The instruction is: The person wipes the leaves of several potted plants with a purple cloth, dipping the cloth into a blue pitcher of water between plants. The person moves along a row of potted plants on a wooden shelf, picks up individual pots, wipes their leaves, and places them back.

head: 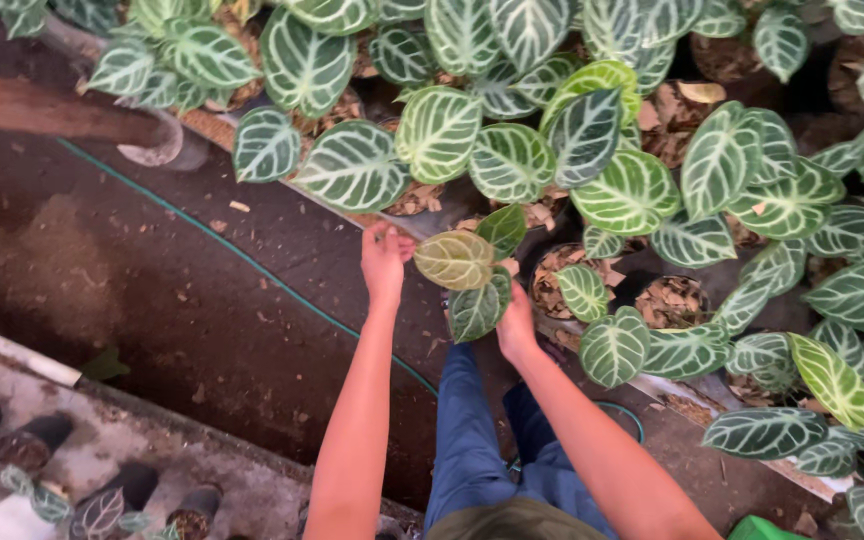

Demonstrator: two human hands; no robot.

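We have both arms stretched forward over a bed of potted plants with dark green leaves veined in white. Our left hand (384,262) is curled, its fingertips pinched at the stem end of a yellowed leaf (454,260), which spreads out flat just to the right of those fingers and is paler than every leaf around it. Our right hand (516,322) sits lower and to the right, mostly hidden under a healthy green leaf (479,308) that hangs across its fingers, so we cannot tell whether they grip anything or lie loose; they seem to reach toward the base of the same plant. A small pot filled with dry brown chips (555,277) stands just beyond the right fingers, and another like it (674,300) lies farther right. A thin green hose (214,238) runs across the dark soil floor (102,270) well to the left of the left fingers. We judge the step in hand to be picking out the discoloured leaf from the cluster. The next move, as we read it, calls for a firm hold low on its stalk while the other hand steadies the plant, so that neighbouring leaves and the pot stay undisturbed.
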